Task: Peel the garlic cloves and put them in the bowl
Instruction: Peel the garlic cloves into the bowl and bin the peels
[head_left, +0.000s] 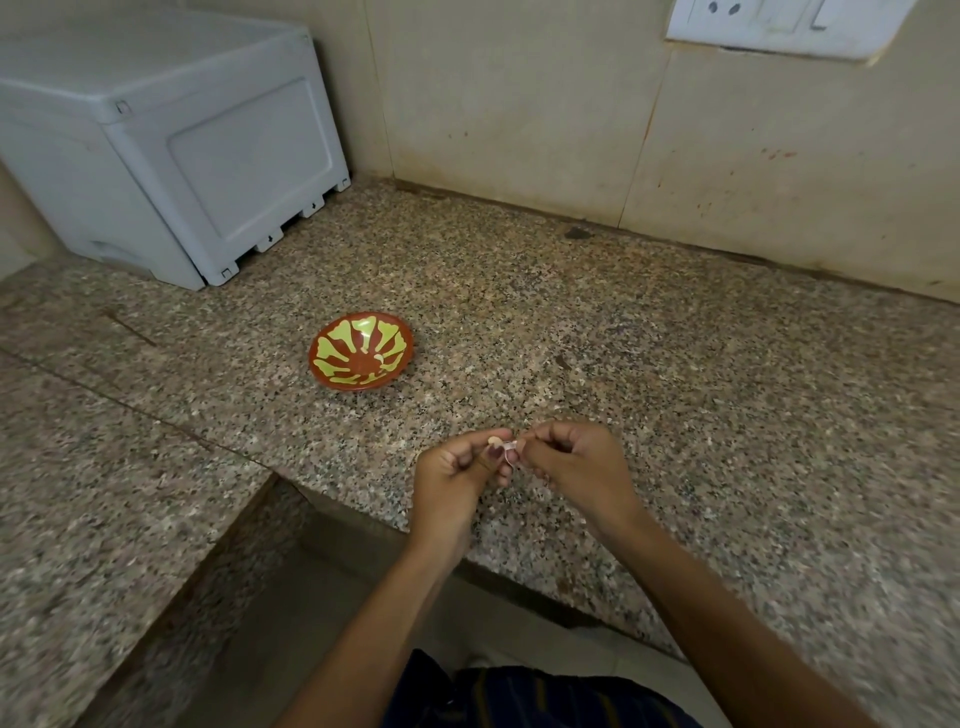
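While the left hand (457, 467) is pinching a garlic clove (497, 444), the right hand (566, 457) is pinching its skin. Peeling is proceeding; next comes the bowl (361, 351) at ten o'clock.

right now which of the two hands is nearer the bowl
The left hand. It pinches the garlic clove on the side toward the red and yellow bowl, while the right hand pulls at the clove from the far side.

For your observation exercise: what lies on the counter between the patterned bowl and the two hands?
In the head view, only bare speckled granite counter lies between bowl and hands.
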